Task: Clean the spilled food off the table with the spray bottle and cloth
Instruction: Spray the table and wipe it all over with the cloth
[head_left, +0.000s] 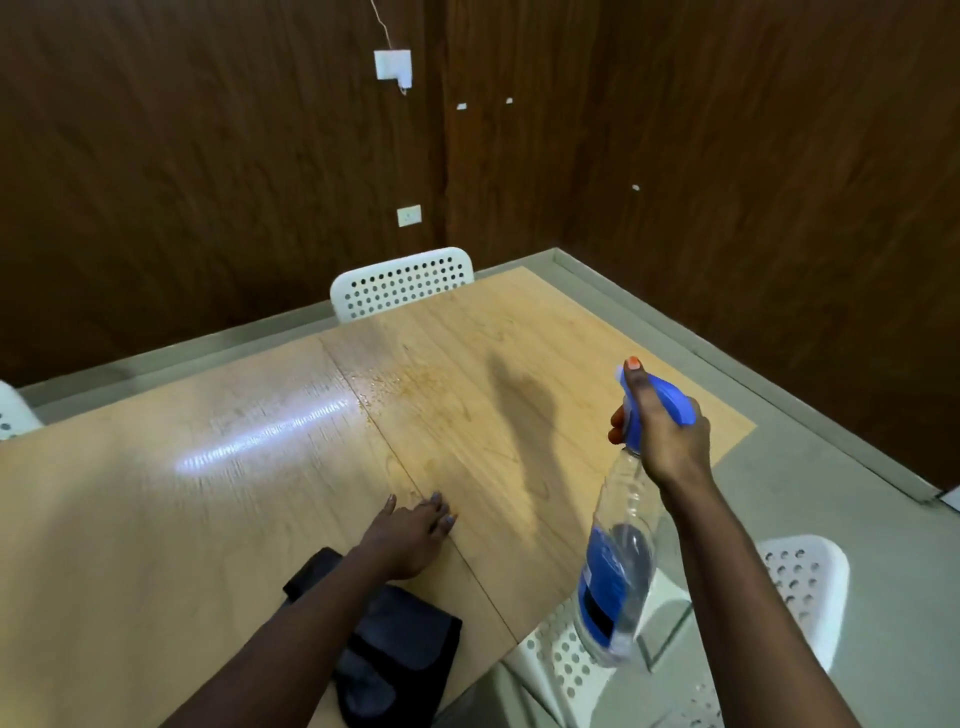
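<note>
Head view shows the fingers of the right hand curled round the blue trigger head of the spray bottle, with the forefinger stretched along the top of the nozzle; the bottle hangs clear and near-empty below the grip, held up off the desk at about four o'clock. The fingers of the left hand lie straight and flat, pressed on the desk near the seam between its two boards, holding nothing. Under that forearm, at six o'clock, lies the dark folded cloth, untouched on the desk.

Farther out, toward twelve o'clock, the spilled food shows as a brownish scatter with wet-looking beads beside the seam; whether those beads are spray cannot be told.

By the look of it the spraying step is in hand: the nozzle points toward the stain. The next move would call for wetting the patch, setting the bottle down clear of it, then taking up the cloth and wiping across the whole stain.

Counted: one spray bottle, one cloth, one spill patch, one desk, and three white perforated chairs plainly in view, one at twelve o'clock and two at about five o'clock; a white edge at nine o'clock may be a fourth.
</note>
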